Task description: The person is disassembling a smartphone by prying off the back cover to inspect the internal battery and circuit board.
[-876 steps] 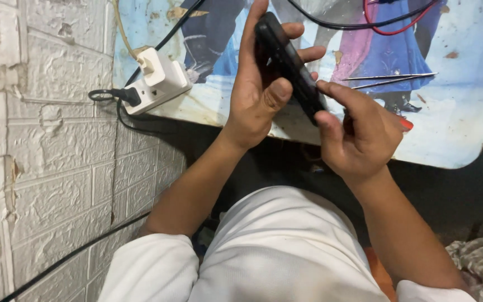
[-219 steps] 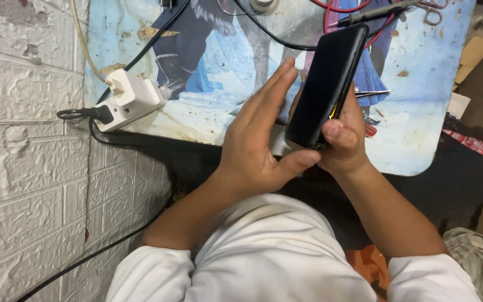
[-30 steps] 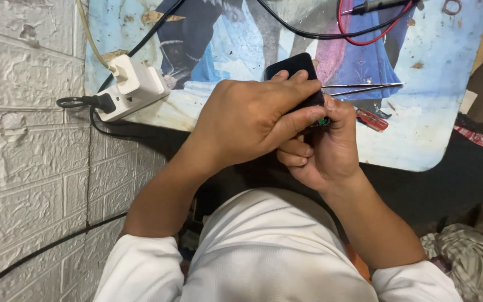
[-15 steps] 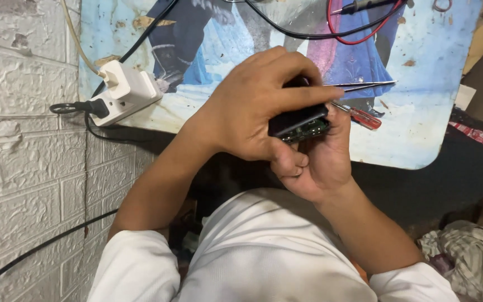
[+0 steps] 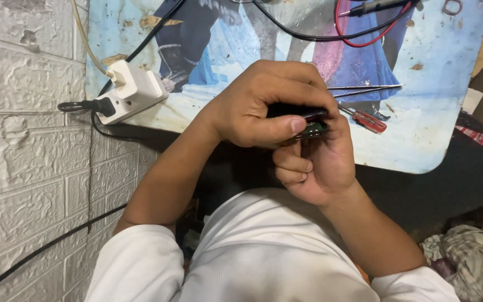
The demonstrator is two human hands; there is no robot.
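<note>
One dark phone (image 5: 310, 124) was gripped edge-on above a table (image 5: 443, 134), mostly hidden. The left hand (image 5: 258, 106) was curled tight over its top; the right hand (image 5: 320, 162) was closed beneath. An edge appeared, perhaps, to be pried; a steady, careful pull seemed called for. One screwdriver (image 5: 364, 118), two tweezers (image 5: 364, 88) and one white adapter (image 5: 132, 89) were counted.

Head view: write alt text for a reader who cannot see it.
Both hands clasp a small dark device: the left hand wraps over its top, and the right hand cradles it from below. Behind lie a table with a worn picture top, a red-handled screwdriver and a white power strip.
</note>
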